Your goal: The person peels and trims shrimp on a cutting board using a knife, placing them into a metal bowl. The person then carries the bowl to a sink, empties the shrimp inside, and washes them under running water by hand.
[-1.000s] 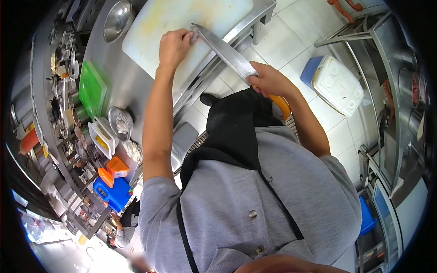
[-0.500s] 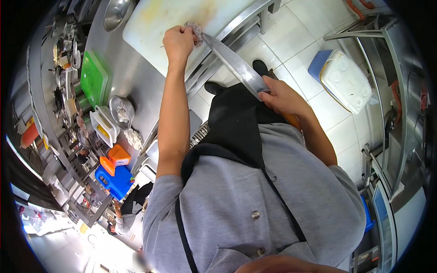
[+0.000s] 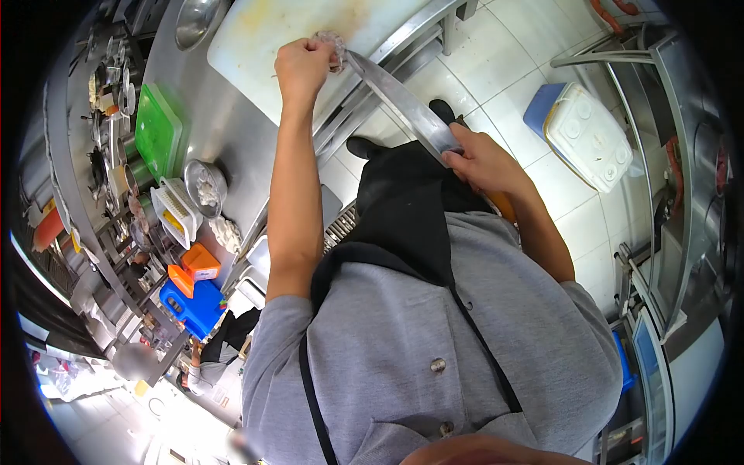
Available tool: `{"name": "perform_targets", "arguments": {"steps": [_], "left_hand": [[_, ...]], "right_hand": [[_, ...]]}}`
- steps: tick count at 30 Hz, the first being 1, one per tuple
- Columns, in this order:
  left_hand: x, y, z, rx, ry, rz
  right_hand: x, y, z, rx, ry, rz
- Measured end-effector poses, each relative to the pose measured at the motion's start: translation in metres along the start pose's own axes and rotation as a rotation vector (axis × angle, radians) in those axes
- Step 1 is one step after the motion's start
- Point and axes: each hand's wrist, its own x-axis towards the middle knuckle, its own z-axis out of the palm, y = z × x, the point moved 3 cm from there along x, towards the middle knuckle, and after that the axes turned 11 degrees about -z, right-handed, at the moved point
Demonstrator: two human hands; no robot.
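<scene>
In the head view my right hand (image 3: 484, 160) grips a large knife (image 3: 403, 99) near the blade's heel. The handle is mostly hidden by the fingers. The wide blade slants up and left, its tip close to my left hand (image 3: 302, 71). That hand is closed in a pinch on a crumpled greyish wad (image 3: 332, 51), somewhat see-through; I cannot tell its material. The wad meets or nearly meets the knife tip, above the edge of a stained white cutting board (image 3: 256, 77).
A steel counter (image 3: 236, 143) carries a green board (image 3: 159, 132), a metal bowl with white bits (image 3: 220, 180), a white basket (image 3: 172, 217) and a second metal bowl (image 3: 195, 22). A cooler (image 3: 585, 139) stands on the tiled floor. Another person (image 3: 221, 360) is at lower left.
The wad looks looser and more spread around the knife tip. Both hands and the knife have shifted only slightly.
</scene>
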Motion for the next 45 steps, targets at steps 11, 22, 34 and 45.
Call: {"name": "perform_targets", "arguments": {"steps": [11, 22, 34, 45], "left_hand": [[-0.002, 0.002, -0.002, 0.108, 0.053, 0.075], [0.021, 0.002, 0.01, 0.187, 0.167, 0.023], [-0.069, -0.278, -0.271, -0.081, 0.725, -0.314], [-0.06, -0.426, -0.229, -1.197, 0.455, -0.548]], "right_hand": [[-0.012, 0.006, 0.003, -0.131, -0.024, -0.068], [-0.021, -0.006, -0.037, 0.023, 0.246, 0.088], [0.124, -0.117, -0.031, -1.087, 0.255, -0.607], [0.267, -0.163, -0.017, -1.651, 0.484, -0.791]]}}
